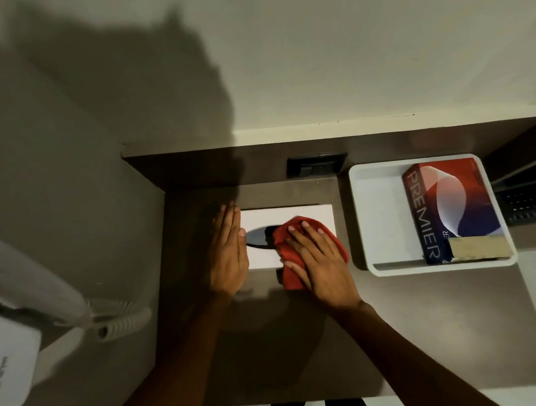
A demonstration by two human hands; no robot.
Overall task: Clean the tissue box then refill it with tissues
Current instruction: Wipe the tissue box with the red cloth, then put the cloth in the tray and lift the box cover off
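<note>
your right hand (320, 263) presses a red cloth (290, 266) flat on the white box (289, 214); left hand (229, 255), fingers straight, braces its end.

Left hand (229, 252) flat, fingers together — right hand (318, 260) splayed, palm down.

**Dim shot, heavy shadows, warped edges**

The scene was lit weakly from above and behind, so a big shadow was thrown onto the wall (138, 94) and counter (402, 320). The forearms were left nearly black. Edges were stretched by the wide lens, and the hairdryer (21, 275) was smeared soft.
</note>
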